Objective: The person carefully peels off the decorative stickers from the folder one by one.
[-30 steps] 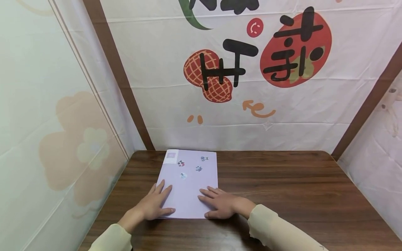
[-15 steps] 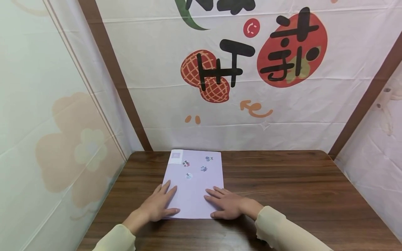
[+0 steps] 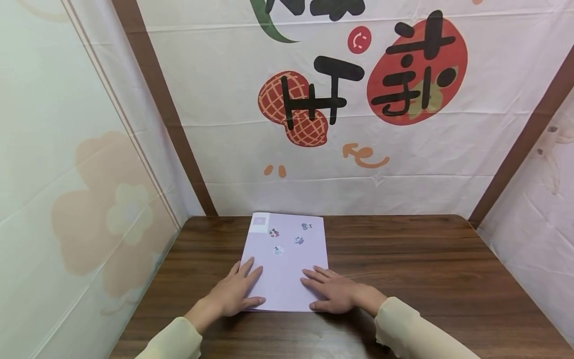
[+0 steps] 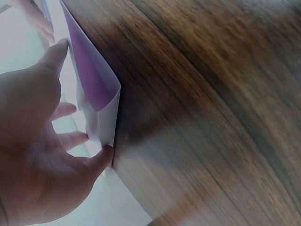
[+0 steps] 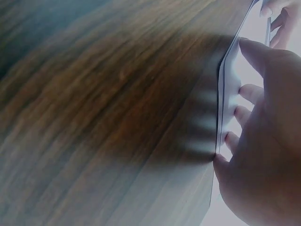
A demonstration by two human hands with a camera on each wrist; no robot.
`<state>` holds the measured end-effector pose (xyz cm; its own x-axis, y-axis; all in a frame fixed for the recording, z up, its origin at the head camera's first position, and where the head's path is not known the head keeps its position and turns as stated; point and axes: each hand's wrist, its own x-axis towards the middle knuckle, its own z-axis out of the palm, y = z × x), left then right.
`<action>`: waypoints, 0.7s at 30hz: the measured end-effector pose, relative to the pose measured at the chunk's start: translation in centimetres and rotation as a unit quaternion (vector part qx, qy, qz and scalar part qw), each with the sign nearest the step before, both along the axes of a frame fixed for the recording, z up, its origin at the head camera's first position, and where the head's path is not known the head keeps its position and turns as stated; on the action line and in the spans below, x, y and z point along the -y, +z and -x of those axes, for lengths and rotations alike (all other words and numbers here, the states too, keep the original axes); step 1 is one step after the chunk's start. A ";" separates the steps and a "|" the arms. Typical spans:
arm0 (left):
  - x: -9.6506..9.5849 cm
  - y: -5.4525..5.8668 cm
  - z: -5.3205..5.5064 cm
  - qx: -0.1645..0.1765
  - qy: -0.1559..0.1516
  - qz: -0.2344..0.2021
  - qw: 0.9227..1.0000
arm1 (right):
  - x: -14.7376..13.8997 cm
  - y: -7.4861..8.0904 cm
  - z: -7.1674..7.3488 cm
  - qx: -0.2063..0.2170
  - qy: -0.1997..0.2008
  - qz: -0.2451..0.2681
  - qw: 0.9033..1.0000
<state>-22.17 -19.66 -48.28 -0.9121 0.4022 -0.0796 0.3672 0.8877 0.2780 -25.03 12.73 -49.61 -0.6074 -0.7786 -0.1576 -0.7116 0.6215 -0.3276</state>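
Observation:
A thin pale purple booklet (image 3: 287, 279) lies on the brown wooden table (image 3: 426, 269), with a whitish label at its upper left and several small cartoon stickers. My left hand (image 3: 232, 293) rests on its left edge, fingers spread and thumb on the cover. On the opposite edge my right hand (image 3: 335, 292) rests the same way, fingers pointing inward. In the left wrist view, the booklet's layers (image 4: 94, 84) gape slightly at the near corner and show a darker purple inside. The right wrist view has the fingertips (image 5: 246, 92) along the booklet's edge.
Behind the table hangs a white cloth (image 3: 251, 194) printed with peanuts, a red fruit and black characters. Another cloth (image 3: 36, 174) with a faint flower borders the left side. The table's back edge runs close to the booklet's far end.
The booklet has slid to the right along the table, with both hands moving along on its edges. The fingers keep the same spread. The head view shifted slightly at first.

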 end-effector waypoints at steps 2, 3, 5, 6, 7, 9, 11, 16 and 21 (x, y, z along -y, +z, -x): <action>-0.2 0.0 0.0 -0.003 -0.005 0.004 1.000 | -0.2 0.0 -0.1 -0.002 -0.001 0.001 1.000; -0.3 0.0 0.0 -0.004 -0.007 0.005 1.000 | -0.3 -0.1 -0.1 -0.003 0.000 0.002 1.000; -0.6 0.0 0.0 -0.005 -0.009 0.007 1.000 | -0.5 -0.1 -0.1 -0.001 -0.004 0.003 1.000; -0.7 0.0 0.0 -0.006 -0.010 0.007 1.000 | -0.6 -0.2 -0.1 -0.002 -0.006 0.004 1.000; -0.8 0.0 0.0 -0.006 -0.011 0.007 1.000 | -0.7 -0.2 -0.1 -0.004 -0.008 0.003 1.000; -1.0 0.1 0.0 -0.006 -0.012 0.006 1.000 | -0.9 -0.3 -0.2 -0.009 -0.014 0.001 1.000; -1.2 0.1 0.0 -0.007 -0.014 0.006 1.000 | -1.1 -0.3 -0.2 -0.011 -0.020 0.000 1.000; -1.6 0.0 0.1 -0.013 -0.021 0.004 1.000 | -1.4 -0.4 -0.3 -0.014 -0.029 0.000 0.999; -2.1 -0.1 0.3 -0.017 -0.029 0.007 0.999 | -1.9 -0.7 -0.4 -0.017 -0.031 0.004 0.999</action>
<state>-22.48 -17.58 -48.41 -0.8897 0.4531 -0.0550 0.4266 0.8684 0.2528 -24.66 14.60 -50.26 -0.6597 -0.7402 -0.1303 -0.6823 0.6625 -0.3089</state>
